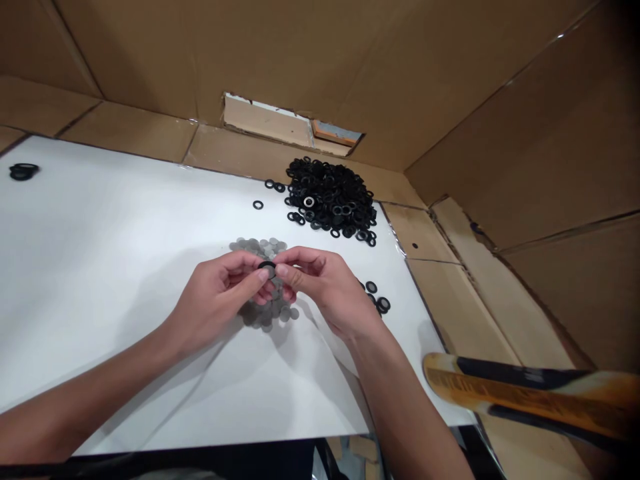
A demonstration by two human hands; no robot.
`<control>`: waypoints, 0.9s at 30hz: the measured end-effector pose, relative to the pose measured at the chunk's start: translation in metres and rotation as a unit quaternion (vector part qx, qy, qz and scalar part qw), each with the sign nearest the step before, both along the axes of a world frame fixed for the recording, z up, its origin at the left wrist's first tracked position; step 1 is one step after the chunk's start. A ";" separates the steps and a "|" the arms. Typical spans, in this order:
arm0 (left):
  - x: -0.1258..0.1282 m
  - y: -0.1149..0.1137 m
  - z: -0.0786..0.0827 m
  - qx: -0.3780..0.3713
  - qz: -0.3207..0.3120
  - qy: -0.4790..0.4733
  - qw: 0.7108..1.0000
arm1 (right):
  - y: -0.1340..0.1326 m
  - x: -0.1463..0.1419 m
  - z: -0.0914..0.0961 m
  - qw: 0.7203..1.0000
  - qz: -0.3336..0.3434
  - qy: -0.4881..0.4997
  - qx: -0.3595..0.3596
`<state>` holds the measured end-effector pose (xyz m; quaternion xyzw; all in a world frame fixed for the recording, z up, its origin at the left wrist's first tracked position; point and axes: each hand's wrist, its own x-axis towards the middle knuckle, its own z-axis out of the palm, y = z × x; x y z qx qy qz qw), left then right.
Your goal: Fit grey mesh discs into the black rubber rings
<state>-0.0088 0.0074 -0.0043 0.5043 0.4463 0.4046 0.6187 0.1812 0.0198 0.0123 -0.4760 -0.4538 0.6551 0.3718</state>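
Observation:
Between both hands, near the middle of the view, is a black rubber washer point(268, 265) with a round grey disc in or against its opening. My left hand point(220, 283) pinches its left side with thumb and forefinger. From the other side, my right hand point(320, 280) grips its right edge the same way. Below the fingers a loose pile of small grey discs point(273, 313) lies on the white tabletop point(165, 393), partly hidden by the hands. Just right of my right hand are several black washers with grey centres point(383, 304), some hidden behind the wrist.
A large heap of black washers point(333, 197) stands at the back right, with a few strays beside it. Several dark rings point(23, 171) sit at the far left. Cardboard walls point(310, 53) enclose the table. An orange-and-black handle-like object point(520, 383) juts in from the right.

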 end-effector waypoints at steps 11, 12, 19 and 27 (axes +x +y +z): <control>-0.002 0.000 0.003 0.000 0.002 -0.011 1.000 | -0.003 -0.005 0.004 0.999 0.028 -0.018 0.039; -0.002 0.000 0.005 -0.002 0.002 -0.019 1.000 | -0.003 -0.005 0.004 0.999 0.035 -0.002 0.037; -0.001 -0.003 0.010 -0.013 0.017 -0.061 0.998 | -0.008 -0.016 0.001 0.997 0.000 0.028 0.067; -0.002 -0.002 0.011 -0.010 0.032 -0.068 0.997 | -0.019 -0.024 0.008 0.983 -0.060 -0.070 0.157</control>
